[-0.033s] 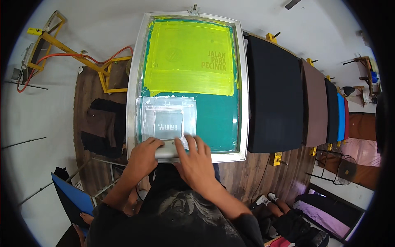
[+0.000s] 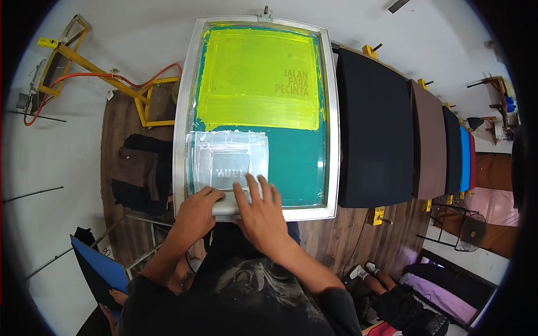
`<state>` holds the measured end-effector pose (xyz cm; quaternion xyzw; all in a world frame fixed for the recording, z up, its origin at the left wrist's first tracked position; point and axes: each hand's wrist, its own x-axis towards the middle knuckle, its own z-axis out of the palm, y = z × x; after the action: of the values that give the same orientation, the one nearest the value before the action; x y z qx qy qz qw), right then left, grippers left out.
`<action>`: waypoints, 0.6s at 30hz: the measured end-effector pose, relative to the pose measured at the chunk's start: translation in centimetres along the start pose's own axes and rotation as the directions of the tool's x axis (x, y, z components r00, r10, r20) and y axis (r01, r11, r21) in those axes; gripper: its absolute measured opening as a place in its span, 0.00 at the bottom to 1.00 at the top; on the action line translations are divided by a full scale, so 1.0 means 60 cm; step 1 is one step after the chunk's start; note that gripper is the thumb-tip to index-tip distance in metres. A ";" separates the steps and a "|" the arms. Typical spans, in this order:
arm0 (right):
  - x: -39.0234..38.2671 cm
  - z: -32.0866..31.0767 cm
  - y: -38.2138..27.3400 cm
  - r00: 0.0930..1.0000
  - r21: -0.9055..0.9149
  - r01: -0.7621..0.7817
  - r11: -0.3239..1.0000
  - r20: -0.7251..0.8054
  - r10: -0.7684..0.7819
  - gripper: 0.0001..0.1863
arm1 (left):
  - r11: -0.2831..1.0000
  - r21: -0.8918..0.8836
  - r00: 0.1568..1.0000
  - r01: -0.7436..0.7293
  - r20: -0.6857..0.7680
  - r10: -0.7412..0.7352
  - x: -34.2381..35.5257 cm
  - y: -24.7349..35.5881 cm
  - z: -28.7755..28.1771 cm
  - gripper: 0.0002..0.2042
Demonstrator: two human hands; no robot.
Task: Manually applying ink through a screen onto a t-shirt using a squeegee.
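A screen-printing screen in a silver metal frame [image 2: 332, 140] lies in front of me. Its green mesh [image 2: 297, 162] has a large yellow-coated area at the far part and a pale rectangular patch [image 2: 258, 162] with white ink streaks at the near left. At the near edge lies a squeegee [image 2: 226, 207] with a pale grey handle. My left hand [image 2: 192, 217] is closed round its left end. Over the right end sits my right hand [image 2: 261, 218], fingers stretched out and apart above the mesh, thumb low beside the handle. The squeegee's blade is hidden.
Right of the screen runs a row of boards covered in black [image 2: 375, 129], brown [image 2: 428, 140] and other cloth, with yellow clamps. Dark folded cloth [image 2: 140, 173] lies at left, below a yellow metal stand [image 2: 143, 106] with an orange hose. Other people's limbs show at both lower sides.
The fingers of my right hand have lifted and straightened away from the squeegee handle. My left hand and the squeegee have barely moved.
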<state>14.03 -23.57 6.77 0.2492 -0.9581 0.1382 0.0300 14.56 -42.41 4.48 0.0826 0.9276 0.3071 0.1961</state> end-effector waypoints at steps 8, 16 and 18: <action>0.065 0.043 0.021 0.938 0.338 -0.139 0.931 0.347 0.014 0.13 | 0.997 -0.070 0.999 -0.032 0.028 0.034 0.031 -0.004 -0.043 0.20; 0.077 0.091 0.033 0.969 0.285 -0.132 0.950 0.238 0.064 0.15 | 0.992 -0.012 0.984 -0.128 -0.123 0.126 0.063 -0.037 -0.004 0.23; 0.043 0.101 0.020 0.966 0.292 -0.135 0.947 0.253 0.060 0.17 | 0.989 0.046 0.980 -0.143 -0.132 0.148 0.032 -0.038 0.024 0.24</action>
<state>11.26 -25.49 1.00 0.2177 -0.9327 0.2552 -0.1322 13.34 -42.92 1.48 0.1328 0.9356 0.3085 0.1086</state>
